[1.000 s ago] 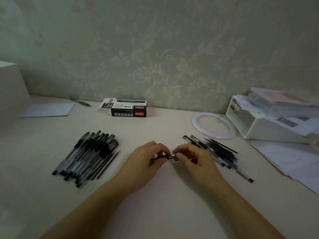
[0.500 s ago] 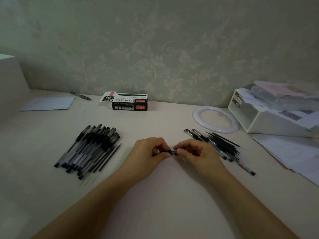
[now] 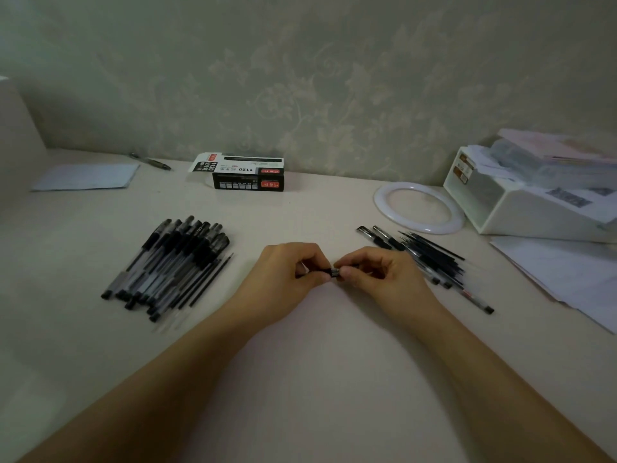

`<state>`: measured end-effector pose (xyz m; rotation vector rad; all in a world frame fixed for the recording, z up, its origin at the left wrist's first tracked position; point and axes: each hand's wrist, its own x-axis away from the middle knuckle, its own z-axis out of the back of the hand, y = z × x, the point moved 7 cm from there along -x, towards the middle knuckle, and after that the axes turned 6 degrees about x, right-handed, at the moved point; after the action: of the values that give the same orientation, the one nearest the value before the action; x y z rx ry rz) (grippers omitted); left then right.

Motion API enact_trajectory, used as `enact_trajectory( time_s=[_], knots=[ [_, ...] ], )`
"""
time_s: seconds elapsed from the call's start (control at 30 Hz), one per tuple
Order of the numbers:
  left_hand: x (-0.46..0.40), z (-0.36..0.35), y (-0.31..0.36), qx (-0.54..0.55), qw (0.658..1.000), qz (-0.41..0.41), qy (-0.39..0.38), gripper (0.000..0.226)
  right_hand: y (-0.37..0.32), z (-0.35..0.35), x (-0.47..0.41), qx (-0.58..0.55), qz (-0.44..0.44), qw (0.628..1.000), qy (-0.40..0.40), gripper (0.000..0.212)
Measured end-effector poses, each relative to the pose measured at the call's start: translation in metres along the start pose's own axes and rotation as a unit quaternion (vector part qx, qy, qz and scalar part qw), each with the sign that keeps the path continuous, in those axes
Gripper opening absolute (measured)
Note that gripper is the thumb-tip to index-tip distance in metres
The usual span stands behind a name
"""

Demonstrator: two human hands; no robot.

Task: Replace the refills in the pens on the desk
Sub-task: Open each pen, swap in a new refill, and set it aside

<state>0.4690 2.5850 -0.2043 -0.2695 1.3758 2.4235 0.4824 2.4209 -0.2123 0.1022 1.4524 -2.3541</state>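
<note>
Black and mostly hidden, a pen (image 3: 335, 272) is showing only a short stretch between the left hand (image 3: 283, 279) and right hand (image 3: 377, 279), both curling their fingers around it over the middle of the desk (image 3: 317, 379), its ends lying covered.

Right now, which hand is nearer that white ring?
The right hand. It sits just in front and to the left of the white ring; the left hand is farther left, beyond the right hand.

Matt pale desk (image 3: 317, 379), glossy black plastic pens (image 3: 173, 262), embossed wallpaper (image 3: 334, 78)
</note>
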Motion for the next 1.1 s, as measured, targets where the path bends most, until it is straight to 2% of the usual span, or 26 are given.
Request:
enact_trajectory(
  time_s=[0.2,0.33,0.43,0.53,0.63,0.77,1.1],
  knots=[
    [0.003,0.003,0.01,-0.051,0.998,-0.036,0.018,0.008,0.003,-0.003,0.0,0.021,0.001,1.0,0.005,0.015],
    [0.003,0.032,0.013,-0.103,0.986,-0.044,0.123,0.007,0.01,0.002,-0.002,0.021,-0.022,0.999,0.044,0.021],
    [0.006,0.061,0.006,-0.181,0.962,0.016,0.206,0.007,0.012,0.0,0.0,0.021,-0.024,0.998,0.045,0.018],
    [0.011,0.083,-0.007,-0.254,0.932,0.094,0.242,0.008,0.01,-0.003,0.002,0.029,-0.023,0.999,0.037,0.015],
    [0.015,0.098,-0.018,-0.292,0.911,0.155,0.247,0.012,0.006,-0.002,0.003,0.021,-0.029,0.998,0.042,0.014],
    [0.017,0.1,-0.029,-0.304,0.906,0.195,0.221,0.014,0.002,-0.001,0.004,0.024,-0.036,0.998,0.043,0.013],
    [0.014,0.091,-0.028,-0.332,0.905,0.175,0.199,0.023,-0.002,0.0,0.006,0.035,-0.033,0.997,0.052,0.012]
  ],
)
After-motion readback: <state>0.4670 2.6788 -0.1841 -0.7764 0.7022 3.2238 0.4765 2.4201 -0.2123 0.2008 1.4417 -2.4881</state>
